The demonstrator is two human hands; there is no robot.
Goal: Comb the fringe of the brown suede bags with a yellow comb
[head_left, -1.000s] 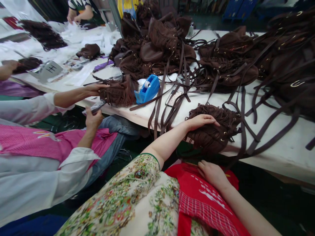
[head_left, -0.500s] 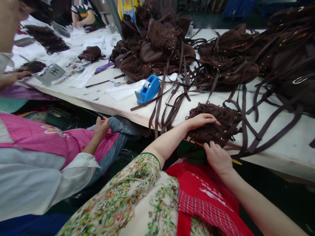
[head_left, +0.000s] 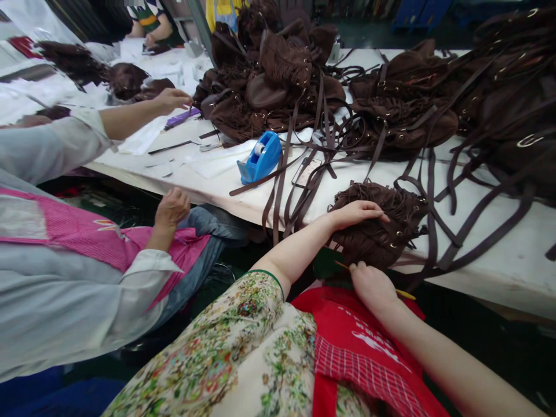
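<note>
A brown fringed bag (head_left: pixel 382 223) lies at the near edge of the white table (head_left: pixel 486 272), its fringe hanging over the edge. My left hand (head_left: pixel 354 213) rests flat on top of it, fingers stretched out. My right hand (head_left: pixel 369 284) is below the table edge, fingers closed on a thin yellow stick-like tool (head_left: pixel 406 294) that runs under the fringe. Long brown straps (head_left: pixel 430 220) trail from the bag across the table.
A blue tape dispenser (head_left: pixel 262 157) stands left of the bag. Piles of brown bags (head_left: pixel 286 81) and straps fill the back and right of the table. A person in a pink apron sits to my left, one arm (head_left: pixel 130 116) reaching over the table. Another person works at the far end.
My right hand rose to the fringe, then drew back down below the table edge with the yellow tool. The neighbour's arm left the near bag and reached further back.
</note>
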